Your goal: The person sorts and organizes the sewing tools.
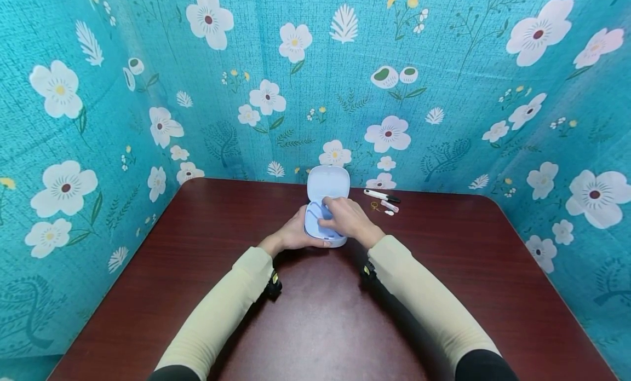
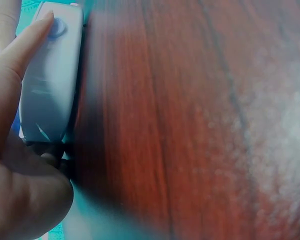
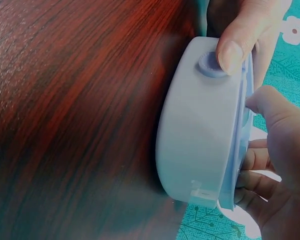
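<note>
A pale blue-white case (image 1: 337, 242) stands on the table with its lid (image 1: 328, 182) raised at the back. My left hand (image 1: 296, 231) grips the case at its left side; in the right wrist view that thumb lies at the round blue button (image 3: 210, 67) on the front wall. My right hand (image 1: 349, 218) reaches over the case from the right. Its thumb and curled fingers (image 3: 255, 182) hold the blue inner tray (image 1: 314, 223), which has a curved raised line on it. Part of the tray is hidden under this hand.
Right of the case, near the table's back edge, lie a white marker with a black end (image 1: 382, 196), a small pink-and-white item (image 1: 389, 206), a thin gold ring (image 1: 374, 205) and a small white piece (image 1: 389, 213). Flowered teal cloth (image 1: 315, 96) hangs behind the table.
</note>
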A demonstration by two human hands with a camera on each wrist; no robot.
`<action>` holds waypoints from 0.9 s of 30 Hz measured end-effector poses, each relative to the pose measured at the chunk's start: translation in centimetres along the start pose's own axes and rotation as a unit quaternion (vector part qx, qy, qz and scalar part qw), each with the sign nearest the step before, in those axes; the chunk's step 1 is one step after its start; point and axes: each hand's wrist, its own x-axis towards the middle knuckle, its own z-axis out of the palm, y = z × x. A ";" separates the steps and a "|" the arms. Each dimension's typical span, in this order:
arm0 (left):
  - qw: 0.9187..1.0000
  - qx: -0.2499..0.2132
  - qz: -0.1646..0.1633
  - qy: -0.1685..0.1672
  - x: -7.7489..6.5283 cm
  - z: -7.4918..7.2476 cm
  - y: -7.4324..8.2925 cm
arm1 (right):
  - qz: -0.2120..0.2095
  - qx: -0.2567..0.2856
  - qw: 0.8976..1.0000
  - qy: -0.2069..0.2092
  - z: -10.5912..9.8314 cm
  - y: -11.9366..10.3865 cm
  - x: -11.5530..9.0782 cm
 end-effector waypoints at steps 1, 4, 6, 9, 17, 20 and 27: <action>1.000 0.003 0.000 0.001 -0.1 0.0 0.1 | 0.000 0.001 1.000 0.000 0.0 0.0 0.0; 1.000 0.006 0.000 0.001 -0.5 -0.2 0.6 | -0.002 0.001 1.000 0.001 0.1 0.0 0.1; 1.000 0.007 -0.002 0.001 -0.5 -0.2 0.7 | -0.002 0.000 1.000 0.002 0.1 0.1 0.1; 1.000 0.003 -0.002 0.000 -0.6 -0.3 0.8 | 0.000 -0.002 1.000 0.001 0.2 0.0 0.1; 1.000 0.006 0.001 -0.001 -0.7 -0.3 0.8 | 0.001 -0.001 1.000 -0.015 0.1 0.1 0.3; 1.000 0.002 0.005 -0.001 -0.8 -0.4 0.9 | 0.002 -0.004 1.000 -0.021 0.0 0.0 0.3; 1.000 0.003 0.010 0.000 -0.7 -0.3 0.9 | -0.002 -0.009 1.000 -0.022 -0.1 0.0 0.5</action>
